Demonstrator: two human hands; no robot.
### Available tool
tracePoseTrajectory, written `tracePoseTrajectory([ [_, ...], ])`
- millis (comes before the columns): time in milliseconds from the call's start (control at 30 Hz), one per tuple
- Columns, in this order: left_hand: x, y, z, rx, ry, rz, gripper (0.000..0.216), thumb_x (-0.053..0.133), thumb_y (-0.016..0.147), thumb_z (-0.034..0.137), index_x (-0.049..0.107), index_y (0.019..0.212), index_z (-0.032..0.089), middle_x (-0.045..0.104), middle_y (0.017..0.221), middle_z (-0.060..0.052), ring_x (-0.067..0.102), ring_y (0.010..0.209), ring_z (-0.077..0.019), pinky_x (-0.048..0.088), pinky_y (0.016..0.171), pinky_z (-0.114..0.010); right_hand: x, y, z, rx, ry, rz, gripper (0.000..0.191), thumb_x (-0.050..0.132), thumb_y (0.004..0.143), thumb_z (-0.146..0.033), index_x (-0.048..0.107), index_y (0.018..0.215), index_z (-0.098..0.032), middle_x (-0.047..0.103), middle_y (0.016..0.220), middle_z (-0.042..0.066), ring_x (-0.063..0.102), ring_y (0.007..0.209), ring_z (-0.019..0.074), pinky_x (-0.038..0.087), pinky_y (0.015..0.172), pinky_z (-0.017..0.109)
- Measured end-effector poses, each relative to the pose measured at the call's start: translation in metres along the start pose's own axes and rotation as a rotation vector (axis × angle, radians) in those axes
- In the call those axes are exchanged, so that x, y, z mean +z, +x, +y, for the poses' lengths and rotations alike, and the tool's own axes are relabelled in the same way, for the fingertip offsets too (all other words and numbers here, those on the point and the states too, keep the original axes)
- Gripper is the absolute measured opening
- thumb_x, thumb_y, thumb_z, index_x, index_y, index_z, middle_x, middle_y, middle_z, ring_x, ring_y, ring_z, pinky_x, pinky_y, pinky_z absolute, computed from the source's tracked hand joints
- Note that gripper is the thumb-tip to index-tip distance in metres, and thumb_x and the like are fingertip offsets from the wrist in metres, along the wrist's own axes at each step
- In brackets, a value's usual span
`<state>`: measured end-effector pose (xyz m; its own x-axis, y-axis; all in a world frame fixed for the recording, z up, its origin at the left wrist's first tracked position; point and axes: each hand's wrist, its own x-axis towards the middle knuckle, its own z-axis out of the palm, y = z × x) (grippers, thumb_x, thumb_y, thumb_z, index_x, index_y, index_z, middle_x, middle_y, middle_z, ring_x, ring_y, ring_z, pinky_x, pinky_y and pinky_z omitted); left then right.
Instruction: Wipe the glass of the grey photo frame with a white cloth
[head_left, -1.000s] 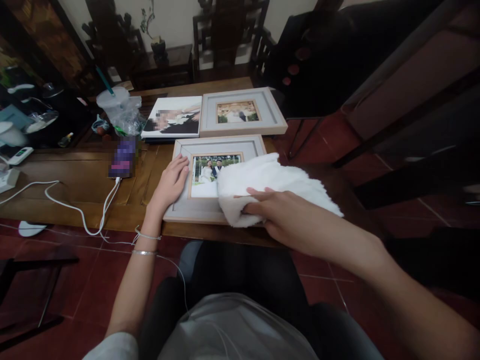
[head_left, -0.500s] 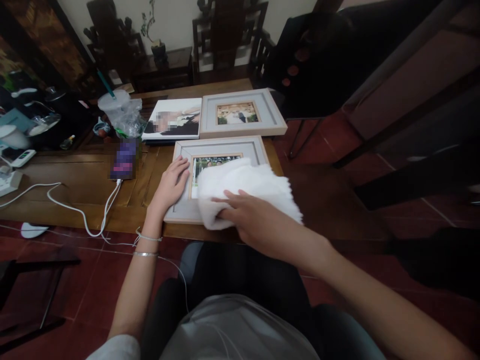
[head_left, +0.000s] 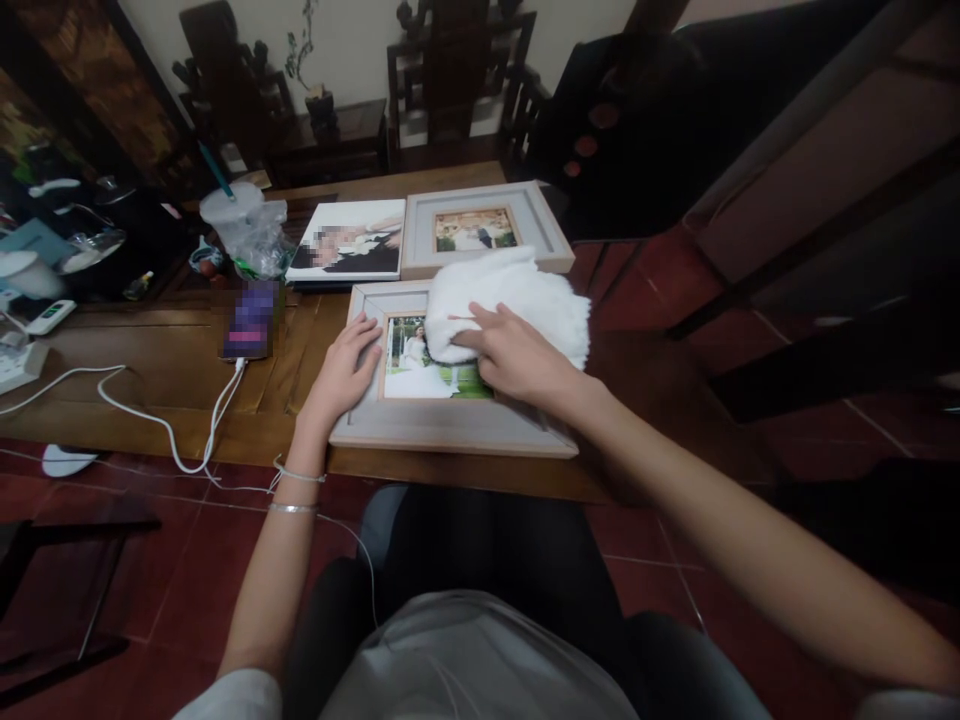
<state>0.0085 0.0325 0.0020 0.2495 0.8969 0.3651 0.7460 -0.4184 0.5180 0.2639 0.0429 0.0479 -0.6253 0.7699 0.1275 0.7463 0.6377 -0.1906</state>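
Observation:
A picture frame (head_left: 442, 432) with a pale wooden border lies flat near the table's front edge, a photo at its centre. My left hand (head_left: 346, 368) rests on its left border, fingers stretched out. On the frame's upper right part, a folded white fluffy cloth (head_left: 517, 285) covers some of the photo. My right hand (head_left: 521, 355) holds that cloth against the frame, fingers pressed into its near side. Behind it lie a second picture frame (head_left: 487, 266) and a white-edged photo panel (head_left: 352, 245).
To the left, a phone (head_left: 251, 320) is plugged into a white cable (head_left: 166, 425) that hangs over the table's front edge. Behind the phone stand a plastic cup (head_left: 229, 207) with a straw and a crumpled clear bag (head_left: 262, 240). A power strip (head_left: 21, 366) sits at far left.
My right hand has slid the cloth away from me, up the frame, uncovering the lower part of the photo and the near border. My left hand has stayed in place.

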Motion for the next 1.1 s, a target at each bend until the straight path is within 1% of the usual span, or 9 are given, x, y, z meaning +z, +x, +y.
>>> tracePoseTrajectory([
  [100,0.000,0.000,0.001,0.005,0.009,0.000,0.032,0.049,0.096,0.026,0.064,0.122,0.015,0.059,0.139,-0.014,0.044,0.140,-0.0272,0.034,0.117,-0.053,-0.004,0.026,-0.003,-0.050,0.108,0.047,0.058,0.038,0.074,0.006,0.067,0.121,-0.012,0.065,0.122,0.017,0.047,0.132,0.0312,0.038,0.107,0.046],
  [267,-0.002,0.002,0.006,0.020,-0.002,0.012,0.031,0.048,0.095,0.023,0.065,0.120,0.018,0.060,0.138,-0.012,0.050,0.134,-0.0267,0.039,0.114,-0.050,0.001,0.061,-0.029,-0.201,0.089,0.045,0.057,0.038,0.077,0.006,0.064,0.124,-0.013,0.055,0.137,0.016,0.045,0.132,0.0307,0.033,0.107,0.046],
  [433,-0.002,0.002,0.007,0.012,-0.012,0.005,0.030,0.048,0.095,0.022,0.065,0.119,0.020,0.060,0.138,-0.010,0.050,0.135,-0.0258,0.038,0.115,-0.051,0.010,0.072,-0.035,-0.172,-0.036,0.010,0.052,0.035,0.082,0.004,0.062,0.125,-0.009,0.058,0.132,0.020,0.046,0.128,0.0328,0.036,0.102,0.046],
  [567,-0.001,0.001,0.004,-0.007,-0.004,-0.002,0.031,0.049,0.096,0.024,0.065,0.122,0.017,0.061,0.137,-0.012,0.046,0.139,-0.0261,0.035,0.117,-0.051,0.000,0.057,-0.016,-0.085,-0.111,-0.050,0.049,0.035,0.083,0.003,0.068,0.116,-0.010,0.063,0.121,0.020,0.055,0.116,0.0319,0.041,0.093,0.041],
  [733,0.000,-0.001,0.003,-0.019,-0.008,-0.002,0.032,0.049,0.096,0.023,0.064,0.123,0.016,0.060,0.139,-0.013,0.044,0.140,-0.0259,0.035,0.118,-0.052,-0.015,0.030,0.029,0.130,-0.159,-0.086,0.049,0.044,0.079,-0.002,0.071,0.116,-0.017,0.070,0.107,0.012,0.063,0.091,0.0261,0.046,0.080,0.038],
  [833,0.000,-0.001,0.003,-0.019,-0.014,0.000,0.033,0.049,0.095,0.022,0.064,0.124,0.014,0.059,0.139,-0.015,0.043,0.141,-0.0274,0.034,0.118,-0.053,-0.019,0.015,0.042,0.101,-0.219,-0.073,0.052,0.043,0.075,-0.002,0.072,0.114,-0.018,0.072,0.103,0.011,0.063,0.087,0.0260,0.047,0.079,0.039],
  [900,0.000,-0.001,0.004,-0.021,-0.018,0.002,0.034,0.049,0.095,0.021,0.063,0.125,0.015,0.059,0.139,-0.014,0.043,0.141,-0.0274,0.035,0.118,-0.053,-0.021,0.002,0.034,0.064,-0.248,-0.086,0.052,0.041,0.073,0.000,0.073,0.110,-0.017,0.071,0.103,0.011,0.064,0.086,0.0262,0.048,0.081,0.039],
  [967,0.000,-0.002,0.005,-0.019,-0.017,0.006,0.034,0.047,0.095,0.021,0.063,0.125,0.017,0.059,0.139,-0.013,0.043,0.141,-0.0269,0.035,0.118,-0.053,-0.025,-0.015,0.015,0.033,-0.236,-0.135,0.050,0.041,0.072,0.001,0.074,0.105,-0.017,0.071,0.102,0.013,0.065,0.085,0.0264,0.048,0.083,0.040],
  [1100,-0.001,-0.002,0.005,-0.004,-0.009,-0.001,0.035,0.046,0.096,0.022,0.063,0.126,0.017,0.060,0.139,-0.012,0.041,0.142,-0.0262,0.035,0.119,-0.051,-0.036,-0.047,-0.018,-0.066,-0.092,-0.266,0.051,0.041,0.070,0.002,0.074,0.102,-0.021,0.071,0.107,0.010,0.067,0.093,0.0275,0.049,0.084,0.039],
])
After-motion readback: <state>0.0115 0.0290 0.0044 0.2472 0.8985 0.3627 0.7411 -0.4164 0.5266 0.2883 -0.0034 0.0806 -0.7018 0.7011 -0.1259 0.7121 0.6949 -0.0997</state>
